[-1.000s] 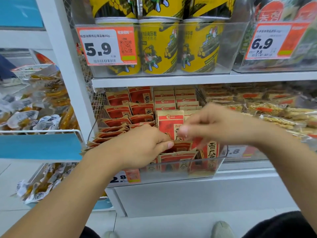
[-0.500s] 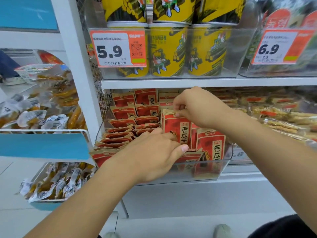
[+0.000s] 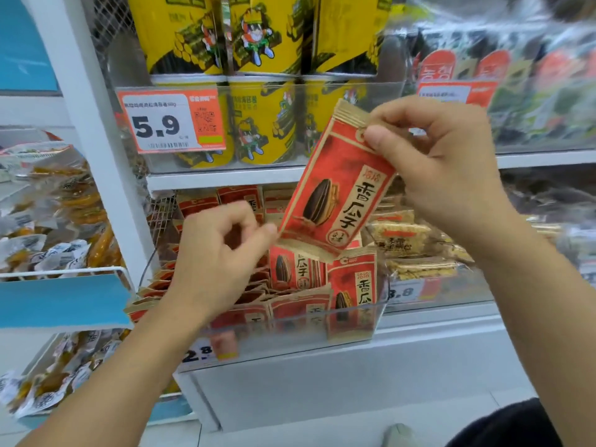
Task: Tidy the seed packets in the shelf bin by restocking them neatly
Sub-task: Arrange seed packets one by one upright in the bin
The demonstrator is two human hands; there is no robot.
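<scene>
A red and tan seed packet (image 3: 335, 191) with a black sunflower seed printed on it hangs tilted in the air above the clear shelf bin (image 3: 354, 324). My right hand (image 3: 451, 166) pinches the packet's top right corner. My left hand (image 3: 219, 253) is below and to the left, fingers curled, with a fingertip touching the packet's lower left corner. In the bin stand two upright packets (image 3: 351, 285) at the right, while several more lie slanted and flat at the left and behind.
Yellow snack cans (image 3: 264, 124) fill the shelf above, behind a 5.9 price tag (image 3: 172, 122). Bar snacks in clear wrap (image 3: 416, 250) sit in the bin to the right. A white upright post (image 3: 96, 137) and a blue-edged wire basket (image 3: 64, 298) are at the left.
My right hand has lifted one seed packet out of the bin and up in front of the can shelf. My left hand rose from the bin to the packet's lower corner.
</scene>
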